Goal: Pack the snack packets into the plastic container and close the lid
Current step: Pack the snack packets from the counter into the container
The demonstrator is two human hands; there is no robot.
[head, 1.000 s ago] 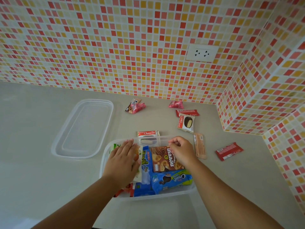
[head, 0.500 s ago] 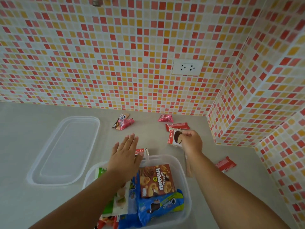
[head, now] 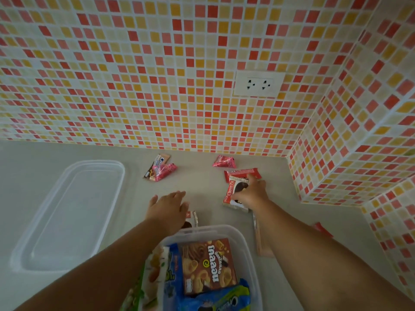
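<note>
1. Since half a second ago, the right hand (head: 250,194) has settled further onto the Choco Pie packet (head: 235,194) lying on the tabletop (head: 202,189); its grip now curls over the packet's right side, fingers pinching the wrapper, which still looks flat.
2. Just behind it lies a red packet (head: 242,173), partly under the Choco Pie packet's far end.
3. Meanwhile the left hand (head: 167,207) has reached past the plastic container (head: 244,241), fingers straight and holding nothing, above a second Choco Pie packet (head: 192,218) beside the rim.
4. Step in hand, as I judge it: collecting the loose packets. Next, lift the pinched one and carry it back into the container, already holding several snacks.
5. Left of that, the lid (head: 67,216) waits, still off.
</note>
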